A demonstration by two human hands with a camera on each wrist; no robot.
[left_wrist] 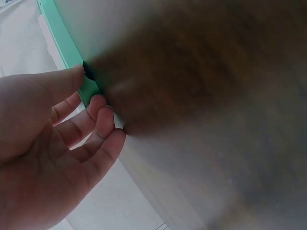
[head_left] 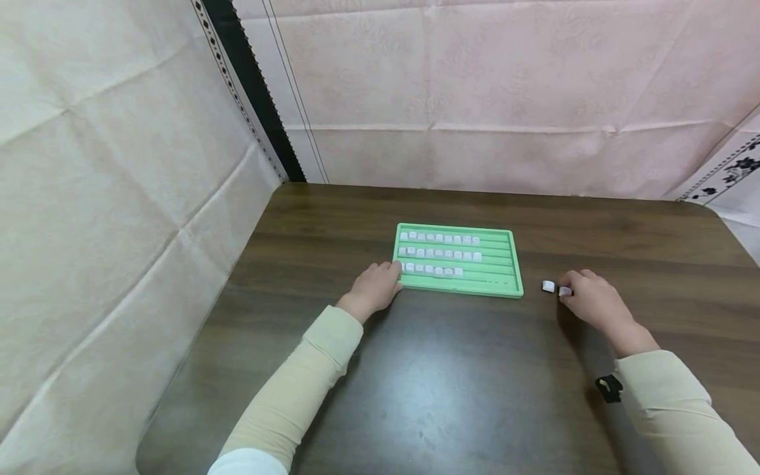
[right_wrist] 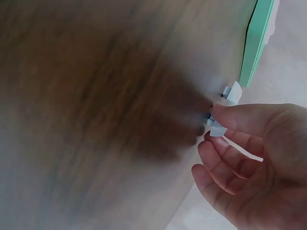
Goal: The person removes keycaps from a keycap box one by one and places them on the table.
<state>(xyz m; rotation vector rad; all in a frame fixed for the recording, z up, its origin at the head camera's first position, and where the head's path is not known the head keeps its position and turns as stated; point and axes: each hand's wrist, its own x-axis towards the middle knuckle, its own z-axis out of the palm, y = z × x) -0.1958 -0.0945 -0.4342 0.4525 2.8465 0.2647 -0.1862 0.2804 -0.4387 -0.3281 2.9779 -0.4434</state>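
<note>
A shallow green tray (head_left: pixel 493 287) lies on the table, with white keycaps (head_left: pixel 439 253) in three rows along its ridges. At its near left corner my left hand (head_left: pixel 374 287) holds the rim; the left wrist view shows the thumb on the green edge (left_wrist: pixel 72 50) and curled fingers beside the corner. To the right of the tray, my right hand (head_left: pixel 594 302) pinches a white keycap (head_left: pixel 565 291) between thumb and fingers, at the tabletop. Another white keycap (head_left: pixel 548 286) sits just left of it, apart from the tray. In the right wrist view the pinched keycap (right_wrist: pixel 218 130) is partly hidden by the thumb.
The brown wood-grain table (head_left: pixel 415 382) has a rounded far left corner. Pale cloth (head_left: pixel 505 86) hangs behind it and more cloth (head_left: pixel 107 198) hangs along the left. A small black object (head_left: pixel 609 388) is at my right cuff.
</note>
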